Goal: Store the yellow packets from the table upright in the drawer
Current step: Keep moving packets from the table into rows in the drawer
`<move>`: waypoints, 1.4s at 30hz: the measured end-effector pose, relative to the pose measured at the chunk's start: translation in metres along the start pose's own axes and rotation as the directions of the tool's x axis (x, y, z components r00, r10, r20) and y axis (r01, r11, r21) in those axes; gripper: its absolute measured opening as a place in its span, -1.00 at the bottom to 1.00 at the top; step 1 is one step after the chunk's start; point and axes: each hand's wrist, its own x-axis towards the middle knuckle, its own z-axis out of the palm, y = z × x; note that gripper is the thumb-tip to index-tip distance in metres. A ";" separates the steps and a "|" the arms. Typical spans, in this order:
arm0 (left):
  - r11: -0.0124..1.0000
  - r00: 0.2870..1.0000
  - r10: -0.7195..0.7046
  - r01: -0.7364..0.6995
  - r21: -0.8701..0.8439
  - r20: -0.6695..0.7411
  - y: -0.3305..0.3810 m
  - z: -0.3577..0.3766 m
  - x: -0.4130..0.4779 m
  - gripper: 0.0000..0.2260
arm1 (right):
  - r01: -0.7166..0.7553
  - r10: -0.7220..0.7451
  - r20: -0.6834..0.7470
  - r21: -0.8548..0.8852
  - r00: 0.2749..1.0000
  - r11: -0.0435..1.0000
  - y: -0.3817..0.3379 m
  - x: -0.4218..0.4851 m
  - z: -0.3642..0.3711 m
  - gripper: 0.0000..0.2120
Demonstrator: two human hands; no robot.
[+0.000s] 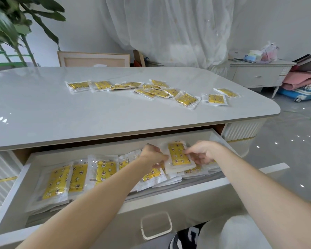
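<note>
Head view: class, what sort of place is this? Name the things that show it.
Probably a living room in a home: a sheer white curtain, a low white sideboard and a leafy house plant.

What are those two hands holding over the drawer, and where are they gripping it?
A yellow packet: the left hand grips its left edge, and the right hand pinches its right edge.

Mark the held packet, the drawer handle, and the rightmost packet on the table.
held packet (177,155), head view, yellow centre
drawer handle (156,225), head view, centre of its recess
rightmost table packet (226,92), head view, yellow centre
</note>
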 end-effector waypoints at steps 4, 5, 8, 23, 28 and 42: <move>0.955 0.987 0.157 -0.149 0.257 -0.012 -0.004 -0.012 -0.002 -0.68 | 0.046 -0.133 -0.243 -0.333 0.961 0.942 0.004 0.006 0.000 -0.77; 0.942 0.984 0.177 -0.171 0.289 0.006 -0.004 -0.013 -0.003 -0.69 | 0.051 -0.171 -0.283 -0.387 0.944 0.921 0.003 0.007 0.001 -0.77; 0.885 0.969 0.243 -0.239 0.400 0.043 -0.004 -0.012 -0.006 -0.71 | 0.042 -0.259 -0.349 -0.523 0.901 0.852 0.004 0.003 0.006 -0.80; 0.494 0.917 0.365 -0.337 0.802 0.160 0.017 -0.045 -0.062 -0.58 | 0.270 -0.428 0.007 -0.785 0.904 0.557 -0.060 -0.071 0.033 -0.65; 0.297 0.811 0.573 -0.342 0.892 0.120 0.047 -0.070 -0.085 -0.67 | 0.365 -0.606 -0.109 -0.710 0.788 0.602 -0.090 -0.107 0.016 -0.79; 0.236 0.835 0.545 -0.240 0.942 0.076 0.097 -0.097 0.004 -0.48 | 0.295 -0.622 -0.318 -0.669 0.716 0.682 -0.115 -0.003 -0.007 -0.35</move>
